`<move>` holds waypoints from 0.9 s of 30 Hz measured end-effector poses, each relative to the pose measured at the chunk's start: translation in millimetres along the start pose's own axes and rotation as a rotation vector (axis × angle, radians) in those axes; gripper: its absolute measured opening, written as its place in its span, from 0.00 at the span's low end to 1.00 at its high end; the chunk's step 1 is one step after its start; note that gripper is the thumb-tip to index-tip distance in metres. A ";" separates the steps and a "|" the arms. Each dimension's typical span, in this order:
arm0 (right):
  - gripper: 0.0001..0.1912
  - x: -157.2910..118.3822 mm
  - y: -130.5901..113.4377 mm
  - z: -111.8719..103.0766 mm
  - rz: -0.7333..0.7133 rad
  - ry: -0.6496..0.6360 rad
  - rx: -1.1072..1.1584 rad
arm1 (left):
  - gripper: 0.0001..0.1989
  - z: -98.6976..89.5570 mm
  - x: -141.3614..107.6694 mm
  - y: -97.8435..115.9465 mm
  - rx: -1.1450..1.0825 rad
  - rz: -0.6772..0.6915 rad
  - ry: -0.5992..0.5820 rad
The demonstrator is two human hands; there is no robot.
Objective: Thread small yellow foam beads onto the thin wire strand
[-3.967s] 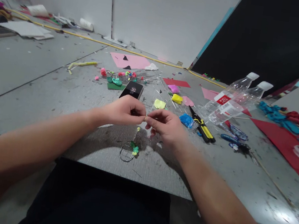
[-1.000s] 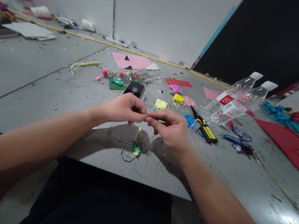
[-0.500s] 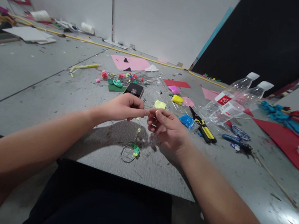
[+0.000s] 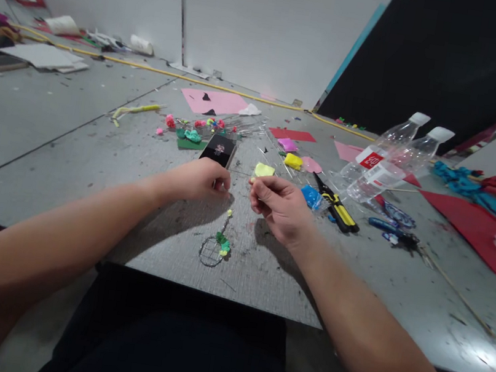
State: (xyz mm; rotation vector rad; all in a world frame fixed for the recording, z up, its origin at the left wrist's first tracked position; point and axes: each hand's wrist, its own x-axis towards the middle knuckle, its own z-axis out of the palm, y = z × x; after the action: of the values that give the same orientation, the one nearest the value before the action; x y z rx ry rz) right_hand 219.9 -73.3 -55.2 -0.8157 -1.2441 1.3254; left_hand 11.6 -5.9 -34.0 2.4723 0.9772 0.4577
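My left hand (image 4: 206,181) rests low over the table with curled fingers, just in front of a dark phone (image 4: 220,149); anything between its fingers is too small to make out. My right hand (image 4: 280,206) is pinched, its fingertips beside a pale yellow clay lump (image 4: 264,170); what it grips is hidden. Between and nearer than the hands lies a round wire piece (image 4: 211,251) with green and yellow clay (image 4: 223,243) on its right side and a twisted stem topped with a yellow bit (image 4: 230,212).
Right of my right hand are a blue clay packet (image 4: 311,197), black-and-yellow pliers (image 4: 340,212) and two clear bottles (image 4: 375,161). Wires with red clay balls (image 4: 199,123) lie behind the phone. A red sheet (image 4: 477,239) lies at the right.
My hands have come apart; the left moved a little left and the right stayed pinched. More of the phone shows now, and the view has shifted slightly.
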 end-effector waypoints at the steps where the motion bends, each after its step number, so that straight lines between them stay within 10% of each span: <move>1: 0.22 0.8 1.4 -0.2 -0.002 -0.002 0.005 | 0.03 0.4 -0.3 -0.2 0.019 0.012 -0.003; 14: 0.17 -3.8 -3.0 -2.4 -0.059 0.018 -0.046 | 0.04 -3.7 0.2 3.8 -0.172 0.014 0.090; 27: 0.15 -31.7 -23.4 17.8 -0.862 0.092 -0.738 | 0.09 -1.7 -12.9 30.3 -1.092 -0.028 0.214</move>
State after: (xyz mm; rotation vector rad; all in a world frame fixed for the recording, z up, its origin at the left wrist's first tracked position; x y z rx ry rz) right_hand 214.2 -111.0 -34.8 -0.6751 -1.7543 0.1173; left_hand 18.8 -34.3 -18.8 1.4357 0.5728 0.9473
